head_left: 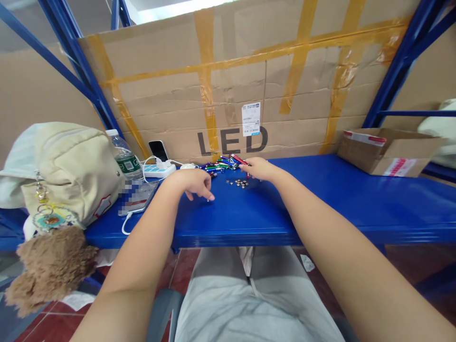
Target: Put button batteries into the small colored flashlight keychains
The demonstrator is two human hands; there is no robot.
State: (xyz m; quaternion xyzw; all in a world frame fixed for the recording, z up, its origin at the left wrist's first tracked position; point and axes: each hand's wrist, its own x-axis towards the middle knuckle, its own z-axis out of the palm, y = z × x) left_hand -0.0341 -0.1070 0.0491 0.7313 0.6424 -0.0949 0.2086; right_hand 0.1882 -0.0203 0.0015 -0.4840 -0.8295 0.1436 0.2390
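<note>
My left hand (198,183) is low over the blue shelf top, fingers curled and index finger pointing down to the right. A tiny shiny piece (208,200) shows at its fingertips, too small to name surely. My right hand (261,169) is closed at the right end of a pile of coloured metal penlights (223,164), in blue, green, purple and red. Its fingertips are on a red penlight (236,159), partly hidden by the hand. Between the hands, several small round silvery discs like button cells (242,183) lie loose.
A cream backpack (71,166) with a brown plush charm (53,266) fills the left end. Near it are a water bottle (125,154), a power strip (159,169), a phone (158,150) and a cabled tablet-like device (140,202). An open cardboard box (388,149) stands right; taped cardboard (235,85) walls the back.
</note>
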